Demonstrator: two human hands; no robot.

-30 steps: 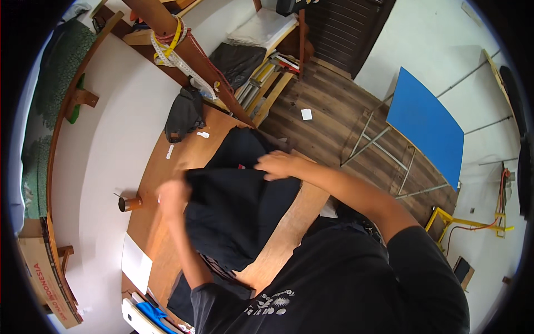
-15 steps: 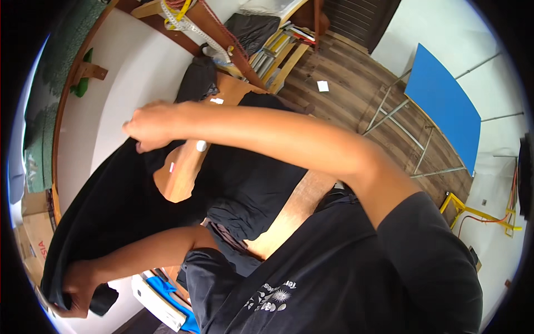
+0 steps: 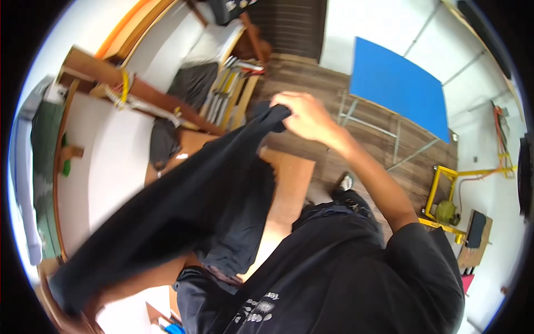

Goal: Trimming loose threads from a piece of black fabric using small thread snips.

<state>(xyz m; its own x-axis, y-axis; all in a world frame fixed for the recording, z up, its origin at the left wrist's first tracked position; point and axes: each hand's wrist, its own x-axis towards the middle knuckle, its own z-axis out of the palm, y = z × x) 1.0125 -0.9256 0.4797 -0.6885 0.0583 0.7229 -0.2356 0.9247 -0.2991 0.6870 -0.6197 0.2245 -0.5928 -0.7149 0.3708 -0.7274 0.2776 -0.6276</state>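
Note:
A large black garment is stretched in the air between my two hands, over a wooden table. My right hand pinches its upper corner, past the table's far edge. At the lower left, my left hand grips the other end; it is blurred and partly covered by the cloth. Whether the garment is a shirt or something else does not show. Beneath it, more dark cloth lies bunched on the table near my body, with a pinkish patterned piece at its edge.
Beyond the table, a blue-topped folding table stands on the wood floor. A shelf with rolls and boards is at the back. Tapes hang from a wooden beam on the left. A yellow metal frame stands at right.
My right hand has swung up and to the right, pulling the garment out into a long taut sheet. My left hand stays low at the left. The view has turned toward the right.

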